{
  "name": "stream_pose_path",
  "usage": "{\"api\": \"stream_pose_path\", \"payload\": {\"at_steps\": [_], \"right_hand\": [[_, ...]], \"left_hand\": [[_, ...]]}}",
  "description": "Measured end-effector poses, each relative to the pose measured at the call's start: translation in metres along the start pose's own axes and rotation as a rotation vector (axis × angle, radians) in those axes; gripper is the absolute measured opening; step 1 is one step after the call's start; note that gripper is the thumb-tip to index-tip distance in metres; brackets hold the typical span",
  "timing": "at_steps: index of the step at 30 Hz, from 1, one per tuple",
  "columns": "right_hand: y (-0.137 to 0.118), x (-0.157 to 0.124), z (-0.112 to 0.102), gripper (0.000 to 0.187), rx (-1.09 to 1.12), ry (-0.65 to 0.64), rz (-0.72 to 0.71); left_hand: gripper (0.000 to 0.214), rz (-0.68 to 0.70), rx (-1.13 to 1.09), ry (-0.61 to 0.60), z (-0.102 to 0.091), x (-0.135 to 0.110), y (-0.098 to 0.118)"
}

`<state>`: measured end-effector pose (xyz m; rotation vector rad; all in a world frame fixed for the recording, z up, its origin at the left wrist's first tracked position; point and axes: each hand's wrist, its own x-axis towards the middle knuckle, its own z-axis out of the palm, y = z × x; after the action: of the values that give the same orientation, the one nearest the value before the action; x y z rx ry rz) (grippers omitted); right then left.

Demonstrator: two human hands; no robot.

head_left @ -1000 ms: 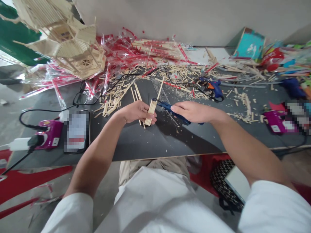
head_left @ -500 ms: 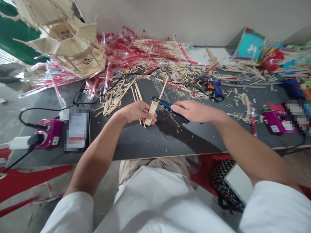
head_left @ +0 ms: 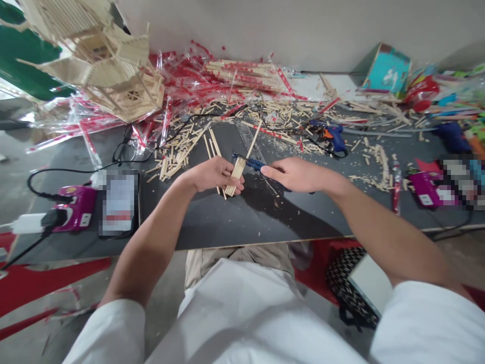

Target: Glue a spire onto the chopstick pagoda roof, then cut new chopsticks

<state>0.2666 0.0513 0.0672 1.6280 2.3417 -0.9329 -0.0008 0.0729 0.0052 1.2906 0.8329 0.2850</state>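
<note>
The left hand (head_left: 212, 174) curls around a bundle of wooden craft sticks (head_left: 238, 176), while the right hand (head_left: 297, 174) pinches blue-handled pliers (head_left: 252, 163).

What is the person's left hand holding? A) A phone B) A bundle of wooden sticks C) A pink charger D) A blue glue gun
B: the left hand grips a bundle of wooden sticks, while the blue-handled tool is in the right hand.

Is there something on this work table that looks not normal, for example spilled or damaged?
Yes: loose cut wooden sticks and torn red-and-clear plastic wrappers lie scattered over the far part of the dark table top, looking like spilled scrap, not arranged work.
</note>
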Motion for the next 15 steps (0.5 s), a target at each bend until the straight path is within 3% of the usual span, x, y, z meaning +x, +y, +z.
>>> {"api": "stream_pose_path", "payload": {"at_steps": [5,15], "right_hand": [[0.005,0.005,0.001,0.069,-0.072,-0.012,-0.002],[0.023,0.014,0.024,0.064,-0.018,0.156,-0.095]], "left_hand": [[0.033,-0.003,0.004,-0.006,-0.002,-0.001,0.000],[0.033,-0.076,-0.128,0.025,0.003,0.001,0.001]]}}
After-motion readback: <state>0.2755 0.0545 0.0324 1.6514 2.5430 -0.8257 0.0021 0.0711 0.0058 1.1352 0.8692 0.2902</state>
